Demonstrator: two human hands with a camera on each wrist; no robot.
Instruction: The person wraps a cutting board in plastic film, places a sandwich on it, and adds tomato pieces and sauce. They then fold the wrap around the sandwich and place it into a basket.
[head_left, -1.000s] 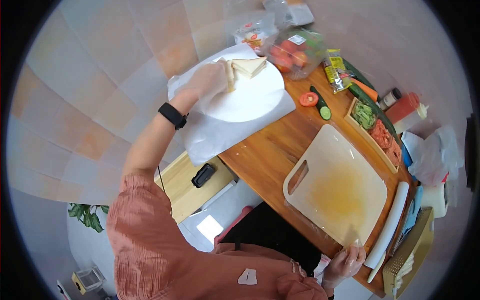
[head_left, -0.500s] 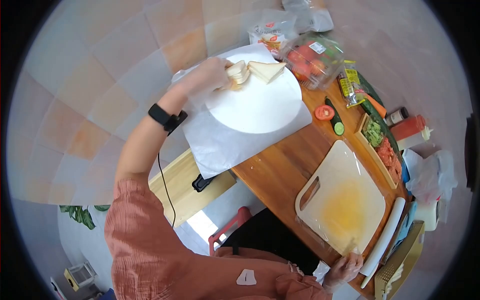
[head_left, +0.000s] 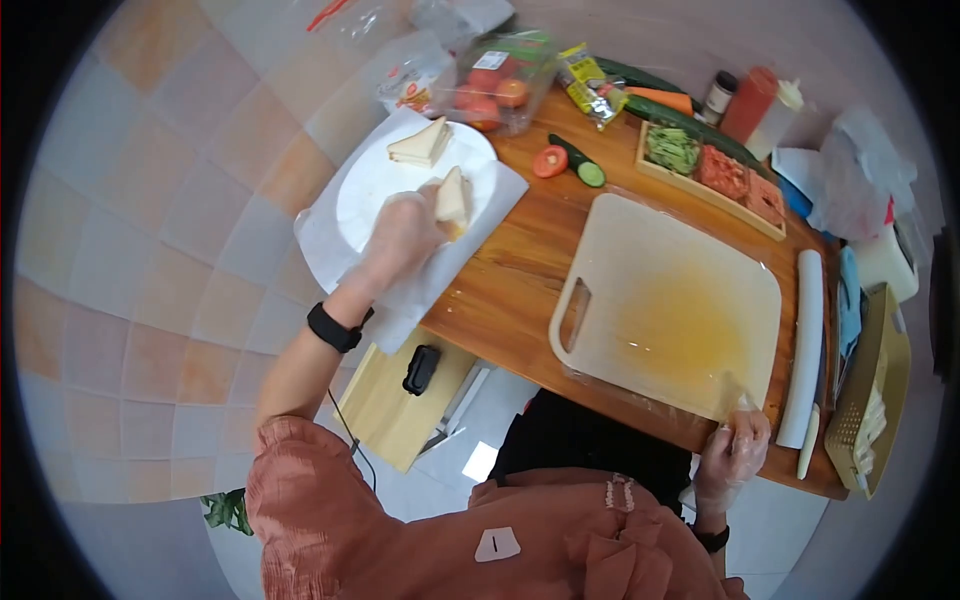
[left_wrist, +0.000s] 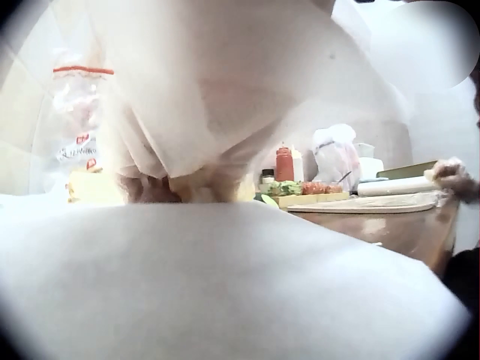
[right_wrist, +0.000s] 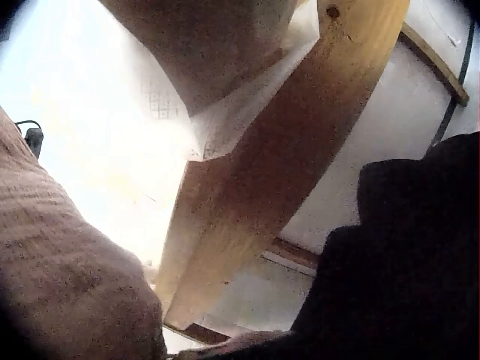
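My left hand (head_left: 403, 235), in a clear glove, reaches over a white plate (head_left: 365, 190) and grips a triangular sandwich half (head_left: 453, 203) by its near side. Some yellow filling shows at the sandwich's lower end. A second sandwich half (head_left: 420, 145) stands farther back on the plate. In the left wrist view, the loose glove (left_wrist: 217, 97) covers most of the fingers. My gloved right hand (head_left: 735, 458) stays by the near corner of a cream cutting board (head_left: 630, 240), fingers loosely curled, clear plastic at their tips. The board carries a yellow smear.
Beyond the board lie a halved tomato (head_left: 550, 161), a cucumber piece (head_left: 590, 174) and a wooden box (head_left: 700, 195) of chopped fillings. A packed tomato tray (head_left: 500, 90) stands at the back. On the right are a white roll (head_left: 802, 350), a knife (head_left: 808, 440) and a basket (head_left: 870, 400).
My left hand has carried its sandwich half from the plate's far left to its nearer right side, away from the other half. The right hand stays at the board's corner. The head view has turned.
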